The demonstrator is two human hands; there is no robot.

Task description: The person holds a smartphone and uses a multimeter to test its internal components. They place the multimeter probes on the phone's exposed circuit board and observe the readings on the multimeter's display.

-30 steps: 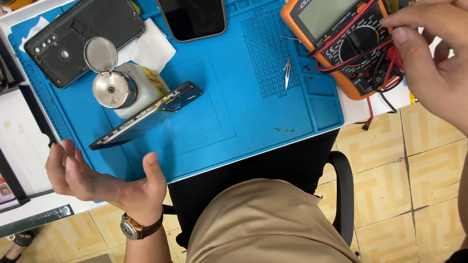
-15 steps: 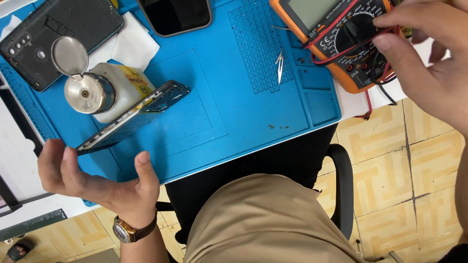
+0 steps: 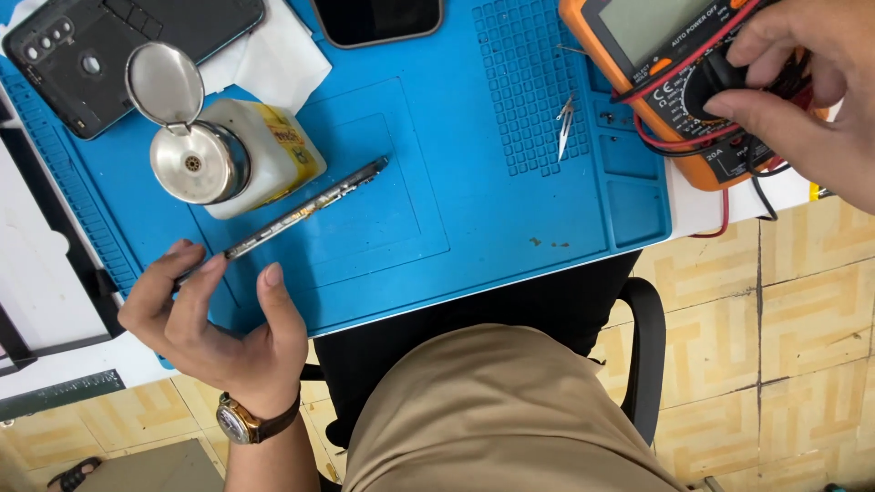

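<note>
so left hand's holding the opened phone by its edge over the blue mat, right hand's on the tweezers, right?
Not quite. The head view shows the right hand on the dial of the orange meter, not on the tweezers, which lie untouched on the blue mat. The rest holds: the left hand grips the opened phone by its edge above the mat.

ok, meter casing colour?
Orange, with a black dial; the meter shows best in the head view, under the right hand.
</note>
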